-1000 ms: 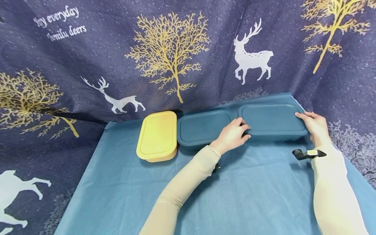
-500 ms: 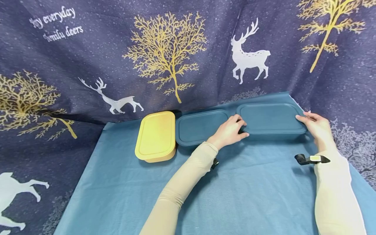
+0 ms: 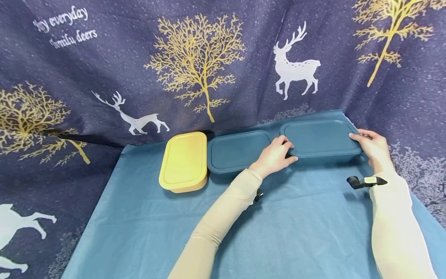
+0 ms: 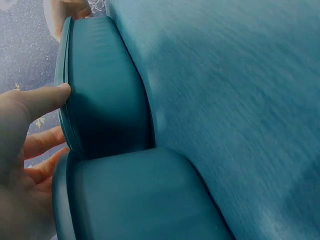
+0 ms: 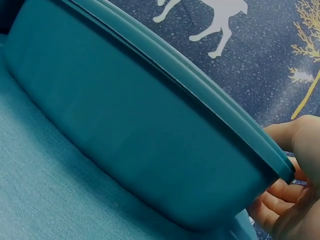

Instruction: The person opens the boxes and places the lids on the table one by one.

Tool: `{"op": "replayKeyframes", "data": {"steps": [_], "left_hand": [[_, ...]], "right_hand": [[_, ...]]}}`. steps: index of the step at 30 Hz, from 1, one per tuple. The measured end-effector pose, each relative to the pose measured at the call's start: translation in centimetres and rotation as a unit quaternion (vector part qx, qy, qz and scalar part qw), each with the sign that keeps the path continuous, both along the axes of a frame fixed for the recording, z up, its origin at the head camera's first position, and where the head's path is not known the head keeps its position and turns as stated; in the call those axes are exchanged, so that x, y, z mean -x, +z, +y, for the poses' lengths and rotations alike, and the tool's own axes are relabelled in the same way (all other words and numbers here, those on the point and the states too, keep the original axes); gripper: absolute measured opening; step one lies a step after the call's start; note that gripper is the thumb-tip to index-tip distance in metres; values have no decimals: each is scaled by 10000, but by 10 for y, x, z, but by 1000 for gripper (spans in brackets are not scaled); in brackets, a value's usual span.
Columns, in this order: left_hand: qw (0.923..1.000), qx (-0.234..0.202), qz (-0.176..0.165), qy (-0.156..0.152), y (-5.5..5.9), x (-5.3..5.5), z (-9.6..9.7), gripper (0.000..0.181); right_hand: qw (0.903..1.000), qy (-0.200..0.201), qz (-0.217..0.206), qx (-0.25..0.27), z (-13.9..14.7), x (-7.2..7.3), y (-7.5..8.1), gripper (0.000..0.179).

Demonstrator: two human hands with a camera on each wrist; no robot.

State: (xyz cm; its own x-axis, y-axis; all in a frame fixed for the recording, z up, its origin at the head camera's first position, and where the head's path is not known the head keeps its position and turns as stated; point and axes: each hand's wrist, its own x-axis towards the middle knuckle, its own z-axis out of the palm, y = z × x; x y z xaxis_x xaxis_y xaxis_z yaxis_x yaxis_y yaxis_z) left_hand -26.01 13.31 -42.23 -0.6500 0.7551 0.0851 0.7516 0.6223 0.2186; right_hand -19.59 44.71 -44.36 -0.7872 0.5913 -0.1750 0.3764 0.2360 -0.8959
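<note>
In the head view, a dark blue lidded food container [image 3: 320, 137] lies lengthwise at the right of the row. My right hand [image 3: 374, 149] grips its right end, thumb on the lid rim and fingers behind the end, as the right wrist view shows. At its left end my left hand [image 3: 275, 157] holds the lid edge; the left wrist view has the thumb [image 4: 50, 100] on the rim and the other fingers behind. A second dark blue container [image 3: 238, 151], lid on, stands close to its left, partly covered by my left hand.
A yellow lidded container [image 3: 184, 161] stands crosswise at the left end of the row. All three are on a blue cloth [image 3: 146, 232] near its back edge. Behind hangs a dark fabric [image 3: 244, 97] printed with deer and trees.
Both hands keep hold of the right blue container. Its lid appears slightly farther back or higher than half a second ago; which one, I cannot tell. The other containers stay put.
</note>
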Motion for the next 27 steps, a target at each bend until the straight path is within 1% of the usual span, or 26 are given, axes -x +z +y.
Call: {"op": "replayKeyframes", "data": {"steps": [4,7,13,15,17,18,20,21,23,24,27], "left_hand": [[10000,8,25,42,2,-1,1,45],[9999,43,-19,97,2,-1,3,45],[9999,3,-41,160,3,-3,6,44],[9995,-136,-160,255,4,-5,7,46],[9974,-391,-412,447,4,-8,8,51],[9950,-589,-586,562,4,-11,8,55],[9858,-1095,-991,804,3,-17,10,65],[9786,-1389,-1211,914,2,-21,11,70],[9602,-2017,-1618,1058,0,-29,13,79],[9491,-2320,-1815,1114,-2,-32,15,82],[9184,-3028,-2211,1260,-10,-41,20,90]], "right_hand": [[10000,26,88,36,0,3,0,82],[9998,63,149,99,1,4,-1,81],[9998,-30,188,115,3,6,-2,78],[9998,-50,183,70,3,6,-2,79],[9999,-36,121,9,3,7,-1,80],[10000,-32,87,3,3,7,0,81],[10000,-40,18,-10,2,7,0,82],[10000,-55,-19,-29,1,7,0,82],[9999,-91,-43,-62,1,6,0,81],[9999,-109,-27,-71,1,6,0,81],[9998,-137,14,-144,0,6,0,79]]}}
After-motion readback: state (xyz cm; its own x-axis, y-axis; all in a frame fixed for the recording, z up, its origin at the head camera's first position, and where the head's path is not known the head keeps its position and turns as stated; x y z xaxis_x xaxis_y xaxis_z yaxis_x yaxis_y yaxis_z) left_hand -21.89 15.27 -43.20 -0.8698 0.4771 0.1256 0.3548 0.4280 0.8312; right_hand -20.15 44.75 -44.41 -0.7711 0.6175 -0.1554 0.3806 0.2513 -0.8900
